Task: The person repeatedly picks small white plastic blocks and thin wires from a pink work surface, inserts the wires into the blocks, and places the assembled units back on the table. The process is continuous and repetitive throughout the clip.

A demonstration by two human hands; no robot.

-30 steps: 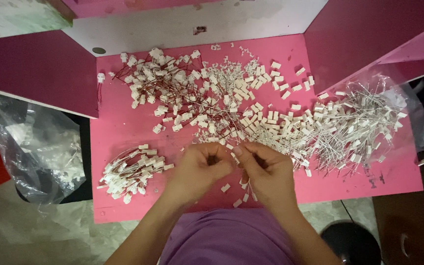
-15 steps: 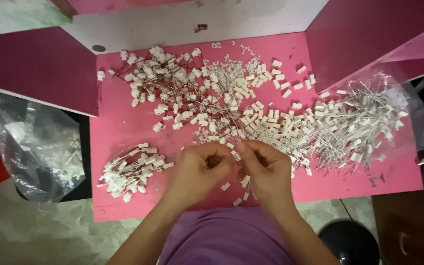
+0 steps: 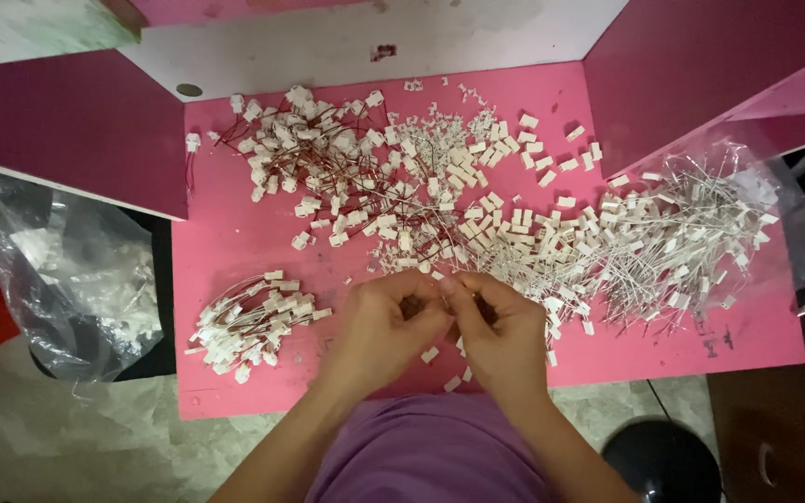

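My left hand [image 3: 379, 331] and my right hand [image 3: 505, 335] are pressed together over the near edge of the pink table [image 3: 225, 251]. Their fingertips pinch a small white connector piece [image 3: 442, 282] between them; which hand grips it most I cannot tell. Just beyond the fingers lies a wide heap of white connectors with thin red-brown wires [image 3: 347, 177]. A few loose white pieces [image 3: 430, 355] lie under my hands.
A small sorted bundle of wired connectors [image 3: 253, 326] sits at the near left. A pile of white-tipped pins on clear plastic [image 3: 682, 242] fills the right. A clear plastic bag [image 3: 67, 279] hangs off the left edge. Dark magenta panels [image 3: 76, 130] flank the table.
My hands have stayed in the same spot, with only small finger movements around the piece between them. The piles have not moved.
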